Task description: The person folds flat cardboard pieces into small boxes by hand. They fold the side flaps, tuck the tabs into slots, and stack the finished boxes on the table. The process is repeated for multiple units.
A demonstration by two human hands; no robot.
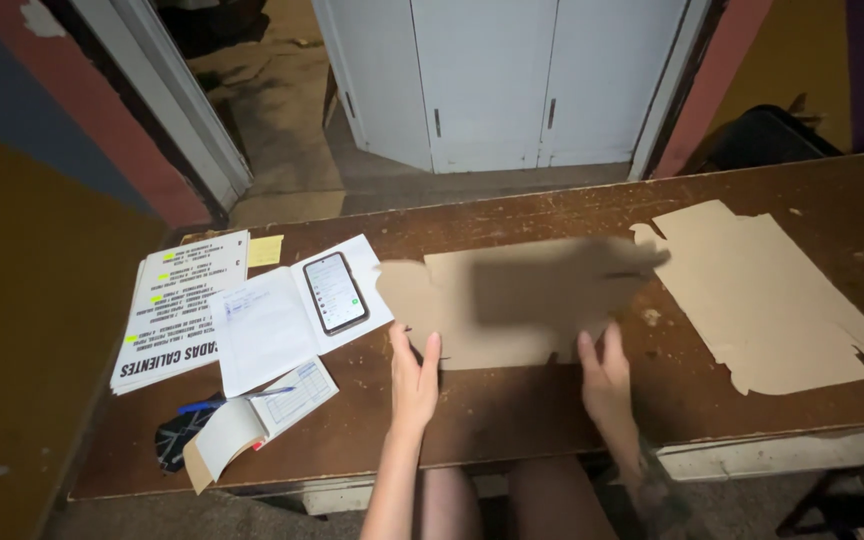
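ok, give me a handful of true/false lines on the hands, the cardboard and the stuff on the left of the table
1. Both hands hold the near edge of a flat cardboard blank. True: the left hand and the right hand each grip it.
2. A second cardboard blank lies flat to the right. True.
3. The phone lies on bare table. False: it rests on a white sheet.
4. The phone's screen is dark. False: it is lit.
5. The cabinet doors beyond the table stand open. False: they are closed.
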